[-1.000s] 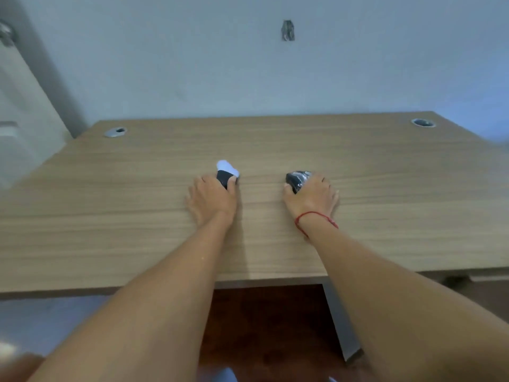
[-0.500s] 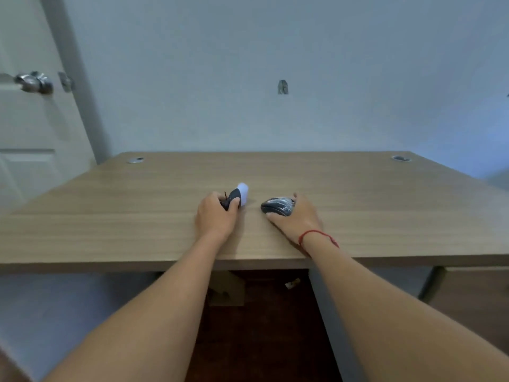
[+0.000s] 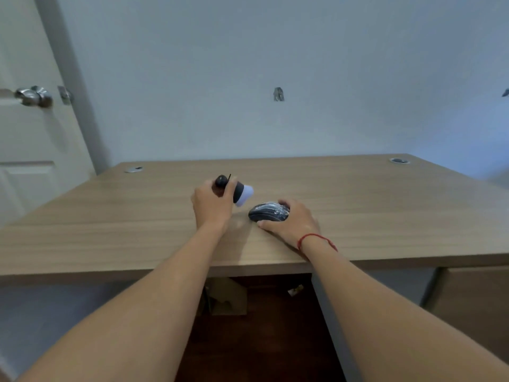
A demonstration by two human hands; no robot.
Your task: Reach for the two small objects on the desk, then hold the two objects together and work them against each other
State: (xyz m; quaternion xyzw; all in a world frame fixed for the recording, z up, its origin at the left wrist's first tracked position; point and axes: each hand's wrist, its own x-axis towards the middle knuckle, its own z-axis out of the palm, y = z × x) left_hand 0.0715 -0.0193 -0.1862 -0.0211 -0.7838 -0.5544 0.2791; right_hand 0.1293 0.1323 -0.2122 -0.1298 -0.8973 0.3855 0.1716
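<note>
Black-and-white device [image 3: 236, 191] in left hand [image 3: 212, 205], mouse [image 3: 268, 212] under right hand [image 3: 292, 223].

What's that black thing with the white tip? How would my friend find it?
Look at the wooden desk by the wall, then near its middle where two hands are. The left hand grips a small black gadget lifted off the desk. It has a pale white tip pointing right, while the mouse under the right hand is all dark, low and rounded.
</note>
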